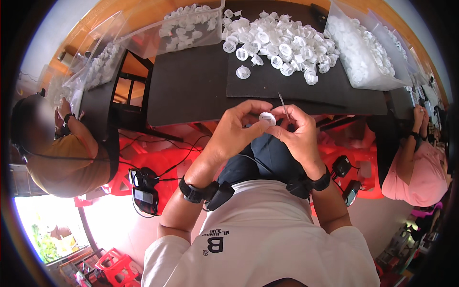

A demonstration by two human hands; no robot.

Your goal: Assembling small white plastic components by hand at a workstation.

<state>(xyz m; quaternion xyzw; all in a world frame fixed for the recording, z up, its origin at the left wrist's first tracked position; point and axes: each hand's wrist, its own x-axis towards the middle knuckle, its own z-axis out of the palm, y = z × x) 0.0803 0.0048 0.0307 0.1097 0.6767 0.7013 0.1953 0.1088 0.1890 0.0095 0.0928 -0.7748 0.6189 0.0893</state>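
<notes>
A small white round plastic part (267,118) is pinched between the thumb and fingers of my left hand (237,128), just in front of the table's near edge. In my right hand (298,131) is a thin metal tool (282,101), its narrow end pointing up and away from me. The fingertips of my right hand are close beside the white part; whether they touch it I cannot tell. Beyond both hands, a big heap of similar white plastic parts (285,44) lies on the dark table, with a single part (243,72) apart at its near left.
Clear plastic bins of white parts stand at the back left (143,40) and back right (367,83). The dark table (184,81) spans the front. Co-workers sit at left (67,165) and right (413,174). Red stools (165,165) and cables are beside me.
</notes>
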